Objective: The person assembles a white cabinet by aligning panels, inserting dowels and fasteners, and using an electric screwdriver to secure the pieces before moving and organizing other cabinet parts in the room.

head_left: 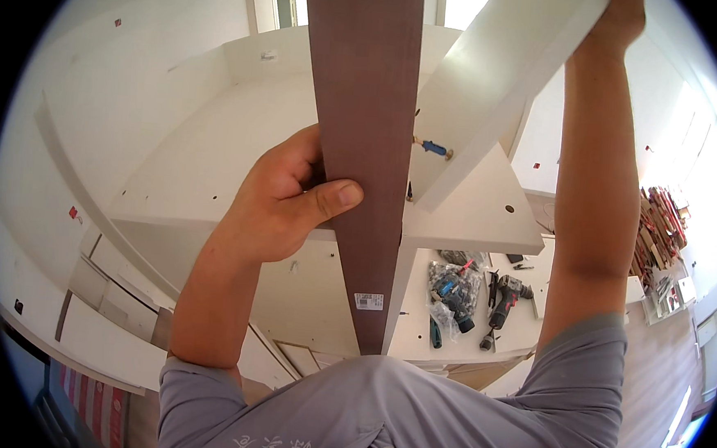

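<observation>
So the brown board [366, 101] sat right in the left hand [282, 199], which was the nearer hand by a lot. The thumb lay across the near face and the other fingers went round the left edge and out of sight behind, so the grip was snug, basically the width of the board's edge. Its long axis ran away from the chest, from just in front of the shirt [412, 424] up past the top of the view, so the hand had it partway along, with plenty of length beyond the knuckles.

The right hand [626, 14] was way up at the far end of a white board [508, 61] that slanted off to the right of the brown one. Those fingers were mostly hidden or cropped, so I couldn't tell if they were closed on it.

Behind the brown board was a wide white panel [239, 159] with small holes in it, and a small blue-handled tool [434, 148] showed between the two boards. Lower down on the right, a drill [503, 307] lay beside a clear bag of parts [453, 283]. Room-wise: pale walls [138, 63], plus a pile of wood strips [660, 234] on the right.
</observation>
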Demonstrator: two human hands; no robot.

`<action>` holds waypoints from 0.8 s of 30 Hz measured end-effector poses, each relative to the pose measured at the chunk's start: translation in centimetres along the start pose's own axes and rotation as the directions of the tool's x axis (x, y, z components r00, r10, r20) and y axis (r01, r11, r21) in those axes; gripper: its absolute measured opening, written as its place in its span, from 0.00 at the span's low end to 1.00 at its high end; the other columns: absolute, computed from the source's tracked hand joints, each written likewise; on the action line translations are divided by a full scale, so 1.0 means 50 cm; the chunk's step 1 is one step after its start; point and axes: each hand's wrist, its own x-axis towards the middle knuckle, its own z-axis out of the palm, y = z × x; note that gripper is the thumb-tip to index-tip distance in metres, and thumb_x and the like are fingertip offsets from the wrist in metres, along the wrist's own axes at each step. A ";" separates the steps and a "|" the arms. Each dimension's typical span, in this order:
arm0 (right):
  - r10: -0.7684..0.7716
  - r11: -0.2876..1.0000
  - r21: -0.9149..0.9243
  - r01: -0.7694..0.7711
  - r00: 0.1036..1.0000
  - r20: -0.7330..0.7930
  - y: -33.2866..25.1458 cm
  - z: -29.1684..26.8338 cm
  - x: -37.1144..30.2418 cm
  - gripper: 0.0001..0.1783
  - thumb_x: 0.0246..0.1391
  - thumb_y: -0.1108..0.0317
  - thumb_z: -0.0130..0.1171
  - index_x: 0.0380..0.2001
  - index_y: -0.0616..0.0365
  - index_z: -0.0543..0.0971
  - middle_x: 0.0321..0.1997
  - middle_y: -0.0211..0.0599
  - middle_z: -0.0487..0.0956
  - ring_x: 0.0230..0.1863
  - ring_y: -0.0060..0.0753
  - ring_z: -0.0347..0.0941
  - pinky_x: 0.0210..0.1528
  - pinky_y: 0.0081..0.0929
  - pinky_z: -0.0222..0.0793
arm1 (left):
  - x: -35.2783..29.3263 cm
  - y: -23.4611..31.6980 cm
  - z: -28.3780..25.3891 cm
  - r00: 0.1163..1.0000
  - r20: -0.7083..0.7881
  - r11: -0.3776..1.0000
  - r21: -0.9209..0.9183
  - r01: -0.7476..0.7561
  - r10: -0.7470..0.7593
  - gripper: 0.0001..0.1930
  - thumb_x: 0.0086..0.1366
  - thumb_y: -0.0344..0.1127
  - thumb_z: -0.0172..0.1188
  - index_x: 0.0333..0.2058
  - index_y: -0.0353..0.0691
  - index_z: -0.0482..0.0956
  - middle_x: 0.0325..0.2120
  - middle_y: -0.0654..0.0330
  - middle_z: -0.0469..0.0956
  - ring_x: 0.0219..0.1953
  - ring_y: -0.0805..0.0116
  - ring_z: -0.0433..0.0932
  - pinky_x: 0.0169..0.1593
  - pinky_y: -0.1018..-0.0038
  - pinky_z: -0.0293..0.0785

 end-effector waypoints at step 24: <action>-0.099 0.995 -0.010 0.099 0.995 0.001 -0.050 -0.031 -0.040 0.11 0.63 0.57 0.52 0.31 0.50 0.70 0.25 0.31 0.70 0.32 0.28 0.66 0.36 0.27 0.66 | 0.003 0.000 0.000 1.000 0.012 1.000 0.012 0.025 -0.025 0.25 0.71 0.39 0.65 0.59 0.31 0.71 0.41 0.64 0.78 0.35 0.82 0.72 0.35 0.82 0.69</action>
